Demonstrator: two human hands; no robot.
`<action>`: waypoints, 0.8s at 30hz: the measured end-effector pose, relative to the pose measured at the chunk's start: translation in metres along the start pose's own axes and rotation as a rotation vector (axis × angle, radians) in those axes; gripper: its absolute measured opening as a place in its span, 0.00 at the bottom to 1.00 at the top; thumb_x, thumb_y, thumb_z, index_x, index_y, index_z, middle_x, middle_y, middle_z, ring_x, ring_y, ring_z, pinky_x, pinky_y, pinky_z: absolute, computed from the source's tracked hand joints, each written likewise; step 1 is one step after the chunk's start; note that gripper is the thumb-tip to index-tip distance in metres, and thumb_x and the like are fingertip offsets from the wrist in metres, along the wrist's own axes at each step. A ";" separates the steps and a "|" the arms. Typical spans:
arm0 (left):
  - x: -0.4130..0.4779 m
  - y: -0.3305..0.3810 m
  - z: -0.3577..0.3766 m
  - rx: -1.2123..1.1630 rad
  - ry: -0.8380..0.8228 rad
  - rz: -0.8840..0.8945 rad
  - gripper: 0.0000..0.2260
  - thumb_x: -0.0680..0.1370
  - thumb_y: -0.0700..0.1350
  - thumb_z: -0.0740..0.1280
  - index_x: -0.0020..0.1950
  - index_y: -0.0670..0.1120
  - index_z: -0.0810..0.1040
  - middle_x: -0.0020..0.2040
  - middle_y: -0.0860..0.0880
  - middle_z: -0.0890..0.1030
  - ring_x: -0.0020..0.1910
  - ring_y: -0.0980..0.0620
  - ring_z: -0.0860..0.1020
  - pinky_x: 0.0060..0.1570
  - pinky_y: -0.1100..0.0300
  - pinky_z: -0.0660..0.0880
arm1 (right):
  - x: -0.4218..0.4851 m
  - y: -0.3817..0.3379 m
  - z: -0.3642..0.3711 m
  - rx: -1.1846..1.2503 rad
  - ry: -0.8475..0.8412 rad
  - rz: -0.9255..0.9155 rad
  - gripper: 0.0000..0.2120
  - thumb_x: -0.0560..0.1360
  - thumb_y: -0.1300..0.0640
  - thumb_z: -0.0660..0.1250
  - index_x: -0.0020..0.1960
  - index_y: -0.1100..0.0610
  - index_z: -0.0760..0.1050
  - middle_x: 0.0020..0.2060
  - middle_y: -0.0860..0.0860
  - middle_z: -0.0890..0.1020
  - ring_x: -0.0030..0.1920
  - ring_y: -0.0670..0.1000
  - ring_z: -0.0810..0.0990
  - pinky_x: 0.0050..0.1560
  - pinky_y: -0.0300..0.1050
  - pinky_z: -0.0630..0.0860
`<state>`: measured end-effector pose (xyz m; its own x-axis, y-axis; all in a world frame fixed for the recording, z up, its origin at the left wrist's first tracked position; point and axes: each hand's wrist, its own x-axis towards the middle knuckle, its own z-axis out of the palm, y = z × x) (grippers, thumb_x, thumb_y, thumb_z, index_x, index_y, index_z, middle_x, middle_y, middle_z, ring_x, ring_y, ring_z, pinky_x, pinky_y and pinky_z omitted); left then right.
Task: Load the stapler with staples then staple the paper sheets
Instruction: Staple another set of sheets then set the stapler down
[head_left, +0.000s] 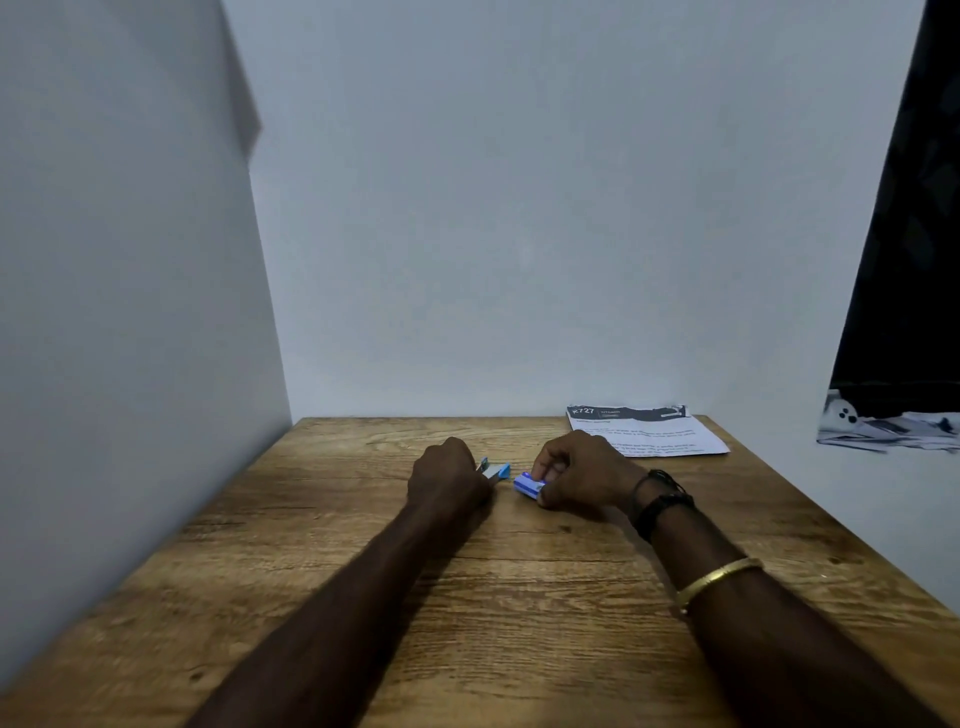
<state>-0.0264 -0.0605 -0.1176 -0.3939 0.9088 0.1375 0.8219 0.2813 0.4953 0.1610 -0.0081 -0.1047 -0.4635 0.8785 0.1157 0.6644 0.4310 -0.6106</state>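
Both hands are down on the wooden counter (519, 597), close together. The left hand (447, 478) is curled with its back to the camera, so its fingers are hidden. A pale blue and metal stapler (494, 472) pokes out of the side nearest the other hand. Only that end of the stapler shows, and it's too small and blurred to tell whether it's opened up. From the closed curl, the left hand grips it.

Just beside the stapler, a hair apart, the right hand (576, 473) pinches a small blue staple box (529, 486) between thumb and curled fingers. Its printing is unreadable and part of the box is tucked under the fingers. I can't tell whether the box touches the counter.

Beyond the right hand, out towards the far edge, lie the paper sheets (649, 431). Their near corner is covered by the knuckles and their text is a smear. There's a dark strap (657, 501) on the right wrist and a gold bangle (719, 577) further up the arm.
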 end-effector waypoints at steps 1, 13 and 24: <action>0.000 0.000 0.001 0.008 0.004 -0.010 0.12 0.71 0.47 0.73 0.53 0.45 0.83 0.51 0.45 0.85 0.51 0.45 0.82 0.47 0.53 0.81 | 0.001 0.000 0.001 0.000 0.029 0.015 0.11 0.63 0.60 0.79 0.42 0.49 0.84 0.40 0.45 0.83 0.40 0.43 0.79 0.36 0.36 0.73; -0.011 0.014 0.011 0.096 0.067 0.029 0.28 0.73 0.54 0.71 0.68 0.44 0.66 0.58 0.43 0.81 0.58 0.41 0.80 0.47 0.52 0.76 | 0.007 -0.008 0.020 -0.122 0.287 0.141 0.07 0.63 0.53 0.78 0.38 0.50 0.81 0.41 0.47 0.81 0.44 0.49 0.78 0.33 0.37 0.66; -0.015 0.017 0.015 0.107 0.097 0.061 0.28 0.74 0.54 0.71 0.68 0.45 0.66 0.57 0.43 0.81 0.57 0.41 0.80 0.50 0.50 0.78 | 0.005 -0.007 0.023 -0.179 0.296 0.128 0.10 0.67 0.50 0.77 0.41 0.56 0.84 0.43 0.52 0.86 0.49 0.53 0.83 0.45 0.42 0.77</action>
<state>-0.0001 -0.0646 -0.1237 -0.3760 0.8925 0.2491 0.8823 0.2627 0.3905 0.1401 -0.0111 -0.1177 -0.1976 0.9380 0.2849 0.8103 0.3198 -0.4911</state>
